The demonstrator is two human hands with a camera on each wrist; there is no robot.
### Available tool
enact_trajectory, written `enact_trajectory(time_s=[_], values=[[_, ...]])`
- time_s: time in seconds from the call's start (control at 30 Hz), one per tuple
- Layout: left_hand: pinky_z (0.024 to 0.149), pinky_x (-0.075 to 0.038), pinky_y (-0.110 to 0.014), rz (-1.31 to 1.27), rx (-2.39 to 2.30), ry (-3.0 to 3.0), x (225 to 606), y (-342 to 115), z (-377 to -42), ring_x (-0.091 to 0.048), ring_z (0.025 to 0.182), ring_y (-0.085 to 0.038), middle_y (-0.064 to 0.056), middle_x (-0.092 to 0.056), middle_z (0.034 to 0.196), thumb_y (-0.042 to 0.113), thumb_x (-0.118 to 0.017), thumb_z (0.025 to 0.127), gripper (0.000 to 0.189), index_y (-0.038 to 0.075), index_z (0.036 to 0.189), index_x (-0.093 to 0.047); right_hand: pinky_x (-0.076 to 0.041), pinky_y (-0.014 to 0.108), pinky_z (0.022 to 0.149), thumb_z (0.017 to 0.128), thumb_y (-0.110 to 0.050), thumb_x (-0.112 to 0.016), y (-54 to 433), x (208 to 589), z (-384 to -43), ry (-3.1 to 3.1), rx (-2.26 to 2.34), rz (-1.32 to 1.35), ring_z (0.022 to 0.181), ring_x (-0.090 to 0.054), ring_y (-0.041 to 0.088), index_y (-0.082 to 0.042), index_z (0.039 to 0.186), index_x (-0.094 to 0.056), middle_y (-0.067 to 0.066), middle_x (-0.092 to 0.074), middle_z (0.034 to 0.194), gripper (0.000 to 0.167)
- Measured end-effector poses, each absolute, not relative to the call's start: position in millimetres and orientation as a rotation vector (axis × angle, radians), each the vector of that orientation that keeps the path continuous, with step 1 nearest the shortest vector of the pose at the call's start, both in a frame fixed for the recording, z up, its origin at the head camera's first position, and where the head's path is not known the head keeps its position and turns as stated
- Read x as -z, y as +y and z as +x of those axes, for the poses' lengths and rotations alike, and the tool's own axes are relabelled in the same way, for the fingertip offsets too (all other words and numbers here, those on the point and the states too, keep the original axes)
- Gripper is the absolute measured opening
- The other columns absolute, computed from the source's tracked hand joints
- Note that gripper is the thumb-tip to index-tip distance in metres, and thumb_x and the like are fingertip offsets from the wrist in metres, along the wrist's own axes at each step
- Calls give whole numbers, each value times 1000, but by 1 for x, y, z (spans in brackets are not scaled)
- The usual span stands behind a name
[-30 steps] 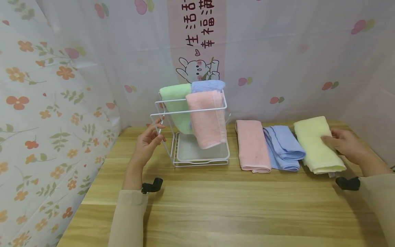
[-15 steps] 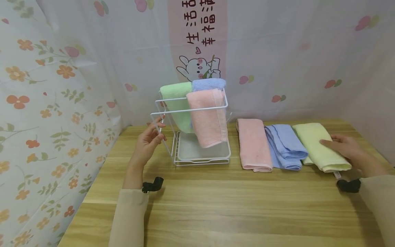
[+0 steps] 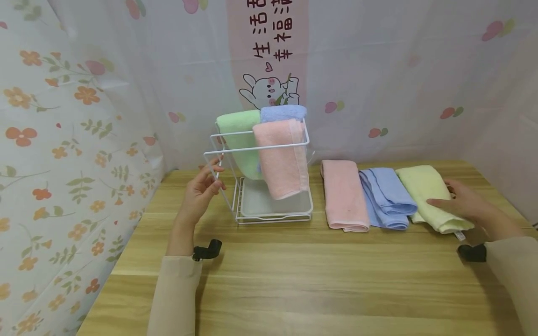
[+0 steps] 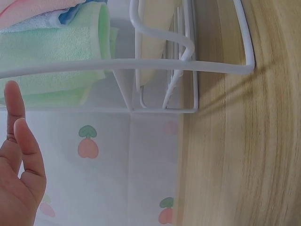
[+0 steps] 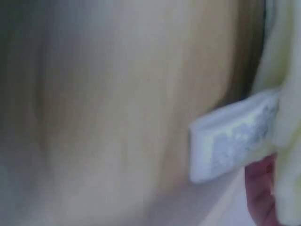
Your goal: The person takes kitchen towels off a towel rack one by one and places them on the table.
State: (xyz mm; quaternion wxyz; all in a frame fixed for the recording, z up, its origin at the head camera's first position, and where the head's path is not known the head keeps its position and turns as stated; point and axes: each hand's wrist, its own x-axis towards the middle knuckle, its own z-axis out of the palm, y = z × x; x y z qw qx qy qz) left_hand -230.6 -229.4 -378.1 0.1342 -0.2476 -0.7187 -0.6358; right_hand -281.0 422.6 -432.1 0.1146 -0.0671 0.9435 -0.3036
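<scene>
In the head view my left hand [image 3: 199, 193] is at the left side of a white wire rack [image 3: 260, 150], its fingertips touching the side wire. The left wrist view shows that hand's thumb and forefinger nearly straight by the bar. On the rack hang a green towel [image 3: 239, 123], a blue towel [image 3: 283, 112] and, in front, a pink towel [image 3: 281, 163]. At the right my right hand [image 3: 470, 205] holds a folded yellow towel [image 3: 424, 186], thumb on top and fingers at its far side. The towel's white label [image 5: 235, 141] shows in the blurred right wrist view.
A folded pink towel [image 3: 344, 196] and a folded blue towel [image 3: 388, 193] lie between the rack and the yellow towel on the wooden table [image 3: 294, 280]. A pale tray [image 3: 256, 203] sits in the rack's base. A patterned curtain [image 3: 357, 74] stands behind.
The yellow towel has come down onto the table beside the blue one. My right thumb has slid a little to the left over it. My left hand stays at the rack.
</scene>
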Motion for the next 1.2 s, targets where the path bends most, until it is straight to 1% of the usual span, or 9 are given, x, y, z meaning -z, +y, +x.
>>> enact_trajectory(time_s=[0.1, 0.27, 0.5, 0.7, 0.77, 0.9, 1.0, 1.07, 1.2], values=[[68, -43, -18, -714, 1840, -2087, 377, -229, -230, -63, 81, -7, -17, -33, 160, 4, -55, 100, 35, 33, 117, -63, -38, 69, 92, 99, -39, -61, 421, 428, -280, 2765, 842, -197, 122, -32, 64, 20, 145, -15, 50, -26, 138, 88], [69, -44, -18, -698, 1822, -2105, 377, -229, -230, -63, 80, -13, -18, -35, 159, 0, -54, 99, 34, 27, 117, -64, -44, 64, 84, 99, -42, -59, 419, 414, -278, 2820, 677, -248, 112, -44, 61, 18, 145, -21, 49, -39, 129, 85], [70, -45, -18, -678, 1784, -2166, 377, -230, -228, -60, 79, -6, -17, -35, 159, -2, -54, 99, 41, 35, 115, -62, -46, 67, 83, 102, -40, -52, 412, 400, -272, 2923, 692, -274, 113, -47, 65, 17, 145, -27, 46, -42, 132, 76], [72, -48, -17, -711, 1756, -2174, 372, -233, -228, -60, 79, -6, -21, -33, 159, -5, -55, 98, 45, 36, 115, -62, -45, 67, 82, 101, -34, -55, 385, 380, -271, 3058, 777, -320, 111, -50, 60, 12, 142, -38, 39, -48, 132, 64], [72, -49, -17, -708, 1715, -2208, 370, -234, -228, -59, 80, -6, -20, -35, 158, -4, -56, 98, 42, 33, 115, -62, -44, 67, 82, 101, -32, -57, 373, 374, -270, 3078, 828, -360, 111, -51, 57, 10, 143, -40, 37, -50, 132, 61], [69, -50, -19, -673, 1572, -2311, 363, -236, -225, -57, 84, -10, -14, -41, 157, 0, -59, 97, 27, 13, 120, -62, -41, 67, 87, 101, -28, -58, 345, 359, -265, 3098, 931, -433, 113, -50, 49, 6, 141, -45, 32, -53, 133, 54], [68, -52, -21, -656, 1493, -2365, 358, -235, -225, -57, 90, -12, -9, -43, 157, 3, -60, 97, 28, 1, 125, -59, -40, 65, 90, 100, -28, -60, 323, 346, -259, 3127, 976, -484, 114, -50, 42, 1, 139, -50, 27, -57, 134, 49], [70, -53, -22, -650, 1479, -2376, 356, -234, -225, -59, 97, -15, -8, -43, 157, 4, -61, 97, 31, 0, 127, -58, -40, 64, 92, 99, -27, -61, 309, 338, -257, 3135, 1002, -533, 116, -51, 40, -2, 138, -53, 25, -57, 135, 47], [78, -55, -19, -640, 1489, -2363, 355, -233, -224, -58, 122, -25, -8, -43, 156, 2, -62, 96, 33, -1, 129, -59, -41, 63, 94, 99, -24, -63, 280, 319, -254, 3140, 1023, -635, 117, -51, 36, -5, 135, -57, 20, -58, 136, 42]])
